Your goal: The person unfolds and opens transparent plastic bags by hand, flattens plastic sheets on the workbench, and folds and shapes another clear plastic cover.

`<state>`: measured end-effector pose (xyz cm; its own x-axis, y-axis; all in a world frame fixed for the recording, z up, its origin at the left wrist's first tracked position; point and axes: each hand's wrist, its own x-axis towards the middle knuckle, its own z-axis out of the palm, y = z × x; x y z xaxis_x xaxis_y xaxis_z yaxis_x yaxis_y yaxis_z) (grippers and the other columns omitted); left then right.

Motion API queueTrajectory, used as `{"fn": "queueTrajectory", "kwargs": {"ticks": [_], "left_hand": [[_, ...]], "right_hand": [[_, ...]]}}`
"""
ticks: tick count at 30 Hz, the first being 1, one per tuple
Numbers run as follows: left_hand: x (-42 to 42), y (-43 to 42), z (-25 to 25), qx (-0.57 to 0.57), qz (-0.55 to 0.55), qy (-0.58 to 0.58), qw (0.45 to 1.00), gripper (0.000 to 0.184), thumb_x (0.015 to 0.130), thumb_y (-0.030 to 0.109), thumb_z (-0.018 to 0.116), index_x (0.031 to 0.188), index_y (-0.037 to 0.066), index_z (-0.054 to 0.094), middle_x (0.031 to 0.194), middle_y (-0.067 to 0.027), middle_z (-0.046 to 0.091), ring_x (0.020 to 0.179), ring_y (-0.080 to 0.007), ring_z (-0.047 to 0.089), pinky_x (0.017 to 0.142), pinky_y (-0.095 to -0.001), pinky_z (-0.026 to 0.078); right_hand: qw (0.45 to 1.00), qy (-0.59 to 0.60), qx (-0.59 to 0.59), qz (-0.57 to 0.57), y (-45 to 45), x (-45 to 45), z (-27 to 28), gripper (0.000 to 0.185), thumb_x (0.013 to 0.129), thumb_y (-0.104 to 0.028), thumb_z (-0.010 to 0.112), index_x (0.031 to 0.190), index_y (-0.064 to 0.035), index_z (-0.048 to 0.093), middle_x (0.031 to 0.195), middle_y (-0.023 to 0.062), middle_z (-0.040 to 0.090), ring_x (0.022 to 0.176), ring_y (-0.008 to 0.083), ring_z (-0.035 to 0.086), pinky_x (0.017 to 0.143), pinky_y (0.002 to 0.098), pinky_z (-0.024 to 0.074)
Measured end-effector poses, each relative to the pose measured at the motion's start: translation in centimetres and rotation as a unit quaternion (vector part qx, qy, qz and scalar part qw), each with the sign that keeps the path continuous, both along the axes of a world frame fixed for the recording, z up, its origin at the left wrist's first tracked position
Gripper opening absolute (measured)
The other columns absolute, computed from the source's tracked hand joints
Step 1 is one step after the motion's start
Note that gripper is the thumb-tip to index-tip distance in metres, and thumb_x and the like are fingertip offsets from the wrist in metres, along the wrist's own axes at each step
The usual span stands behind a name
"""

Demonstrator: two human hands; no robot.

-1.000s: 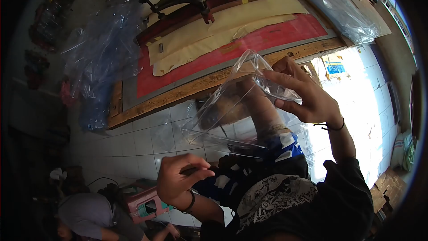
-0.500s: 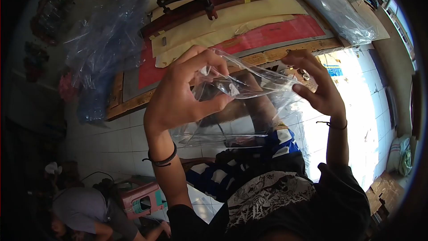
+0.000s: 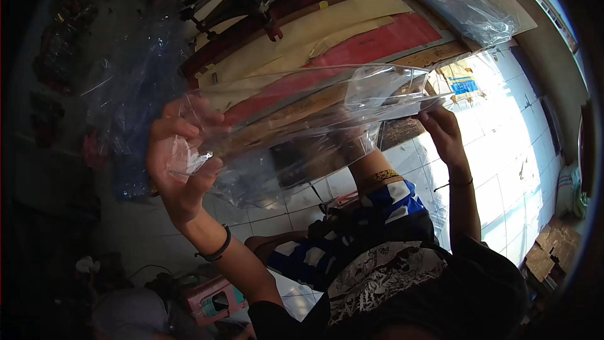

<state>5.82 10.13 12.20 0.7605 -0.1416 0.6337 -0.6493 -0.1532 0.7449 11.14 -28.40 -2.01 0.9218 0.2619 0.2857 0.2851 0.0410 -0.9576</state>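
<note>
A clear plastic sheet [image 3: 302,113] stretches between my two hands in front of my body, with folds and glints along it. My left hand [image 3: 182,151] is at its left end, fingers curled and thumb apart, with film over and between them. At the other end, my right hand [image 3: 445,135] pinches the sheet's edge between thumb and fingers. Whether the plastic is one layer or a bag I cannot tell. Behind it, the worktable shows a red strip [image 3: 390,41] and yellowish paper [image 3: 333,16].
A dark metal frame with a red-brown bar [image 3: 302,9] stands on the worktable. Clear plastic piles lie at left [image 3: 135,94] and upper right [image 3: 465,9]. At lower left are a pink stool [image 3: 217,299] and another person [image 3: 129,315]. White tiles [image 3: 497,151] cover the floor.
My hands have spread wider apart, the left moving left and down, the right slightly down. The bunched plastic is now drawn out long. My view has shifted a little.
</note>
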Motion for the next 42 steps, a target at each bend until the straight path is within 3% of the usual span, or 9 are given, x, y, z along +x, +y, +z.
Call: {"fn": "queueTrajectory", "kwargs": {"ticks": [4,7,8,9,19,27,33,38,42], "left_hand": [[-0.1,-0.7,-1.2,-0.076,0.002,-0.017,0.997,0.048,0.071,0.012,0.078,0.109,0.003,0.05,0.123,-0.0238,0.05,0.104,-0.0314,0.061,0.086,-0.0475,0.056],[0.3,-1.5,-2.2,-0.093,-0.043,0.005,0.995,0.05,0.069,0.009,0.079,0.109,0.004,0.05,0.124,-0.0242,0.05,0.106,-0.0321,0.061,0.087,-0.0479,0.055],[0.5,-1.7,-2.5,-0.091,-0.062,0.014,0.994,0.05,0.068,0.007,0.079,0.109,0.004,0.05,0.124,-0.0242,0.05,0.106,-0.0323,0.061,0.088,-0.0478,0.055],[1.0,-1.7,-3.1,-0.076,-0.098,0.011,0.992,0.054,0.066,0.004,0.081,0.109,0.003,0.05,0.127,-0.0239,0.049,0.11,-0.0323,0.06,0.088,-0.0459,0.055],[1.3,-6.7,-3.5,-0.006,-0.182,0.02,0.983,0.085,0.056,0.013,0.091,0.128,0.003,0.047,0.128,-0.0255,0.05,0.111,-0.0311,0.061,0.088,-0.0429,0.056],[0.8,-7.2,-3.8,-0.056,-0.193,0.044,0.979,0.072,0.062,0.016,0.091,0.122,0.003,0.052,0.126,-0.0238,0.05,0.11,-0.0276,0.061,0.091,-0.0398,0.055],[0.6,-5.4,-2.1,0.089,-0.117,-0.014,0.989,0.053,0.054,0.013,0.094,0.095,0.002,0.063,0.123,-0.0248,0.056,0.108,-0.0298,0.063,0.088,-0.0412,0.057],[0.4,-5.7,-2.3,0.057,-0.078,0.02,0.995,0.036,0.063,0.023,0.091,0.076,0.002,0.066,0.114,-0.0177,0.063,0.098,-0.0232,0.067,0.081,-0.0341,0.057],[-0.1,-6.3,-2.4,0.025,-0.056,0.051,0.997,0.029,0.065,0.012,0.09,0.073,0.002,0.063,0.107,-0.0172,0.065,0.093,-0.0215,0.068,0.081,-0.034,0.057]], "right_hand": [[0.962,0.075,0.223,0.14,-0.2,0.3,-1.3,0.021,0.095,-0.012,0.052,0.1,0.0055,0.062,0.108,0.0129,0.061,0.097,0.0261,0.063,0.091,0.0387,0.047],[0.894,0.088,0.162,0.407,0.6,0.9,1.8,0.031,0.098,-0.007,0.047,0.124,0.0062,0.057,0.122,0.0215,0.061,0.107,0.0337,0.062,0.091,0.0418,0.0513],[0.902,0.097,0.141,0.396,1.2,0.5,1.3,0.037,0.096,-0.013,0.052,0.127,0.0073,0.053,0.119,0.0336,0.058,0.103,0.0438,0.063,0.08,0.0501,0.0538],[0.898,0.132,0.085,0.411,1.3,0.5,2.2,0.042,0.092,-0.004,0.058,0.132,0.0058,0.051,0.125,0.0334,0.055,0.108,0.0413,0.062,0.083,0.0464,0.0541],[0.95,-0.088,-0.041,0.295,12.2,-2.6,6.5,0.048,0.093,-0.008,0.058,0.139,-0.0009,0.045,0.134,0.0175,0.05,0.122,0.0281,0.049,0.1,0.0409,0.0405],[0.922,-0.24,-0.19,0.236,12.6,-3.4,7.6,0.052,0.093,-0.01,0.06,0.142,-0.0073,0.044,0.137,0.008,0.048,0.131,0.0207,0.04,0.111,0.0374,0.0308],[0.938,0.002,0.071,0.338,14.0,-2.6,6.4,0.049,0.09,-0.015,0.065,0.137,-0.0145,0.05,0.135,0.0081,0.051,0.129,0.0247,0.045,0.109,0.04,0.0324],[0.969,-0.102,-0.045,0.222,13.2,-3.7,6.3,0.043,0.09,-0.016,0.065,0.132,-0.019,0.055,0.132,0.0105,0.056,0.125,0.0277,0.051,0.106,0.0416,0.0332],[0.952,-0.191,-0.127,0.203,13.0,-3.2,6.0,0.041,0.091,-0.017,0.062,0.132,-0.0199,0.056,0.136,0.0115,0.054,0.123,0.029,0.054,0.105,0.0424,0.0337]]}}
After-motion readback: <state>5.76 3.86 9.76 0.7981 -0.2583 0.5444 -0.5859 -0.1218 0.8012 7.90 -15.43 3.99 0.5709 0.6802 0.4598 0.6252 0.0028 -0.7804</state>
